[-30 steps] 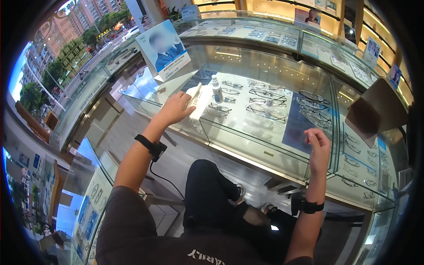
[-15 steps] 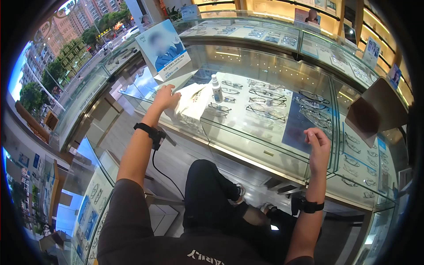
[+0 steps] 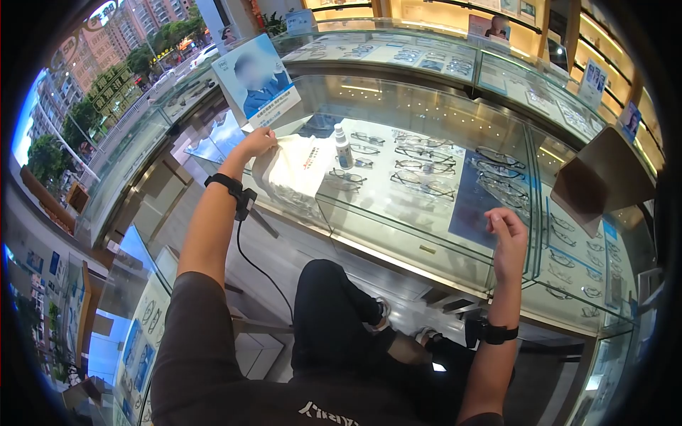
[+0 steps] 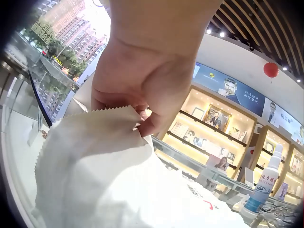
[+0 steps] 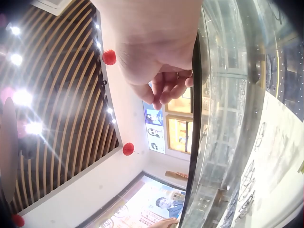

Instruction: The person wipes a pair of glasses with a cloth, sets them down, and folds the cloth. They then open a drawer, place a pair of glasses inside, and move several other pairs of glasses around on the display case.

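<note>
A cream-white cloth [image 3: 295,165] with zigzag-cut edges and small printed characters lies over the glass counter top. My left hand [image 3: 256,143] pinches its far left corner between thumb and fingers. Seen in the left wrist view, the held edge of the cloth [image 4: 95,152] is raised below the fingers, and the rest spreads away to the right. Just right of the cloth, a small white spray bottle [image 3: 344,149] with a blue label stands upright. My right hand [image 3: 507,238] hangs loosely curled near the counter's front edge, holding nothing.
Rows of eyeglasses [image 3: 424,165] sit inside the glass display counter [image 3: 426,248]. A blue-and-white advertising stand [image 3: 257,85] rises behind the left hand. To the right stands a brown panel [image 3: 604,177], possibly a mirror. More glass cases run along the back.
My left hand has slid left across the counter, from on top of the bunched cloth to its far left corner. The cloth is spread wider. My right hand stays in place.
</note>
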Demonstrator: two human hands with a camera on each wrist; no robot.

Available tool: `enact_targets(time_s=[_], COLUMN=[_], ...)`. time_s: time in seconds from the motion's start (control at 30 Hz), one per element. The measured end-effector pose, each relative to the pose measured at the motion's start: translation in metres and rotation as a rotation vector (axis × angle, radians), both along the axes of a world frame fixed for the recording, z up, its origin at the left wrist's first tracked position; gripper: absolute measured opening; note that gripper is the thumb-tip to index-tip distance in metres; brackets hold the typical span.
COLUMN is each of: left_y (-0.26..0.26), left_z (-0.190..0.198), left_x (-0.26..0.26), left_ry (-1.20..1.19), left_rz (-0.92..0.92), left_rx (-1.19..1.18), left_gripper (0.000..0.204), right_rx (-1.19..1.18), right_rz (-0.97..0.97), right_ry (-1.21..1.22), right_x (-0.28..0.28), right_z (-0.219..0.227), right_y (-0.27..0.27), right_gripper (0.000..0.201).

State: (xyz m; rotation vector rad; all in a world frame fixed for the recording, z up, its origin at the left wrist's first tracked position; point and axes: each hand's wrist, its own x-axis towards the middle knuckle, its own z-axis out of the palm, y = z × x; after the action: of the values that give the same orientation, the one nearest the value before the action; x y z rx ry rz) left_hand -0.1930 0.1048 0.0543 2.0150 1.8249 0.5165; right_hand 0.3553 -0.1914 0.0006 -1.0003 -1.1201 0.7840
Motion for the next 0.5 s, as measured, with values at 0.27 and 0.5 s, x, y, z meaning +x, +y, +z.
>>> enact_targets(time_s=[0.27,0.5], left_y=[0.009,0.009], left_z=[-0.005,-0.011], left_x=[-0.011,-0.004], left_ry=[-0.296,-0.391], left_rz=[-0.005,0.027], left_rx=[-0.138,0.124], left_gripper=[0.034,0.042], right_rx=[-0.008,-0.007], right_rz=[-0.01,-0.001], right_ry=[-0.002,-0.004], right_x=[-0.001,0.0], right_z=[0.001,0.001], right_y=[0.0,0.0], right_gripper=[0.016,0.017])
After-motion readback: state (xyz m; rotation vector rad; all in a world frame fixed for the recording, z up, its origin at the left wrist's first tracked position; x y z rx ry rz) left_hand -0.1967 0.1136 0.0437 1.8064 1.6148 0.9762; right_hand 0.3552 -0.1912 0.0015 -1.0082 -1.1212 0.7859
